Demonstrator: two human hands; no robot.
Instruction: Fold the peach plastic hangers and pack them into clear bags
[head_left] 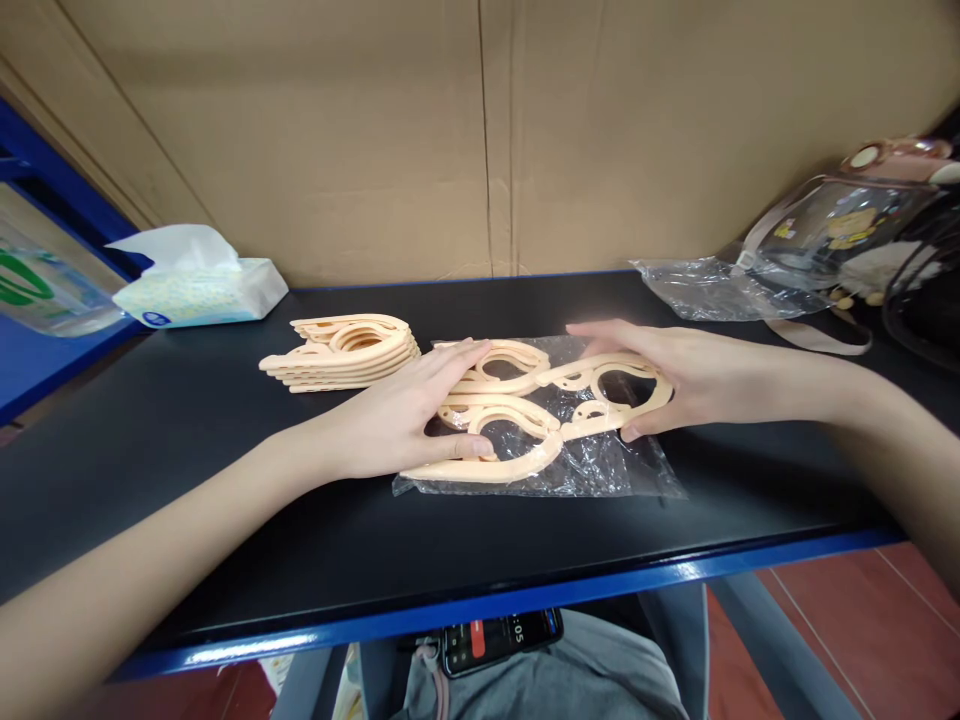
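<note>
Bottom centre: phone on lap. Mid-frame: left hand and right hand, fingers clamped on peach folding hangers lying on clear bag, on black table. Behind, centre-left: hanger stack. Upper left: tissue pack.

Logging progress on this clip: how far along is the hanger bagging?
Done: nothing looks bagged yet. In hand: the left hand and right hand hold a bundle of hangers lying on a clear bag. Left: a stack of hangers lies unbagged beside it.
</note>
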